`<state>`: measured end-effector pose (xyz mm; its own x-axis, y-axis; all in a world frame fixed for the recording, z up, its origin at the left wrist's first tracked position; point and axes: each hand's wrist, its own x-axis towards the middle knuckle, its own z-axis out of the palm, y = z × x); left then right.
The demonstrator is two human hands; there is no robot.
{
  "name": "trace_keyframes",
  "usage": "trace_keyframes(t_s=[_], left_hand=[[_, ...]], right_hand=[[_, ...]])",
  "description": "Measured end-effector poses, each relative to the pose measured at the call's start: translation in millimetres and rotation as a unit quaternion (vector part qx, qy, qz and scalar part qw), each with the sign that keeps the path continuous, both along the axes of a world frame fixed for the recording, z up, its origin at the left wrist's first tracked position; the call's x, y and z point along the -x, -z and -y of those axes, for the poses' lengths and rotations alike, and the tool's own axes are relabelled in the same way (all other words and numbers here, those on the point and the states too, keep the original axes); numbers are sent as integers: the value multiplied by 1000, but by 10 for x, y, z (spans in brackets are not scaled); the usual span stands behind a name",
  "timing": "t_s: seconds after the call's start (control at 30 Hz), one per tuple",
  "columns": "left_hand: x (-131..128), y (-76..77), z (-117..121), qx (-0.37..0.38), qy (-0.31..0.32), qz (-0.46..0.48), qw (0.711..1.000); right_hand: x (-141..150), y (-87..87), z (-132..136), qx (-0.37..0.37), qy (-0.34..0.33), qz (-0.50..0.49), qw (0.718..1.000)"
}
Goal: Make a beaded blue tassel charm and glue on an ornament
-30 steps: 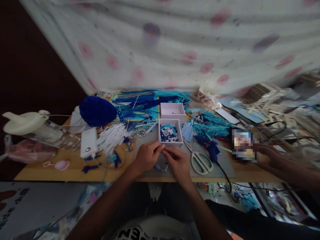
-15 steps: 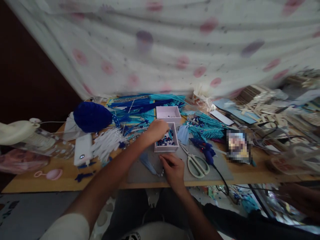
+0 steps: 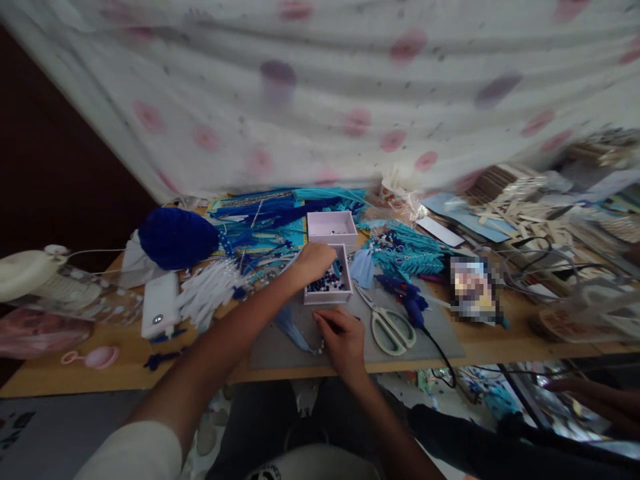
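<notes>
Beads in the front box, second box behind, scissors and glue gun rightward.

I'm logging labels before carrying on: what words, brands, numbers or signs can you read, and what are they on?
Nothing reads with certainty.
White shirt: dark lettering, cut off and blurred.
Grey panel, lower left: dark marks, too blurred.
Clear bottle: faint marks, too blurred.
Clear container, right: reddish marks, too blurred.

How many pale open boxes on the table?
2: the front box, holding blue beads and partly covered by the left hand; the rear box, just behind it. Others may be hidden.
</notes>
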<state>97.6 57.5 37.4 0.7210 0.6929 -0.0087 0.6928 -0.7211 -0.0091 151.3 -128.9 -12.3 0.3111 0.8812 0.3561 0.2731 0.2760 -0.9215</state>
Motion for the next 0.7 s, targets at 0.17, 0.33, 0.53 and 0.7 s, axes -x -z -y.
trace_keyframes(t_s=[0.17,0.33,0.53,0.7], left_hand=[[-27,-55,40,-9,1,-7,1000],[-34,-100,120,-1,12,1,1000],[-28,-121,147,23,3,43,999],[208,-252,141,41,-16,146,988]], right_hand=[[0,1,4,-7,0,-4,1000],[-6,3,7,-4,-1,-2,1000],[-2,13,5,2,-1,-5,1000],[-14,34,4,7,-2,-8,1000]])
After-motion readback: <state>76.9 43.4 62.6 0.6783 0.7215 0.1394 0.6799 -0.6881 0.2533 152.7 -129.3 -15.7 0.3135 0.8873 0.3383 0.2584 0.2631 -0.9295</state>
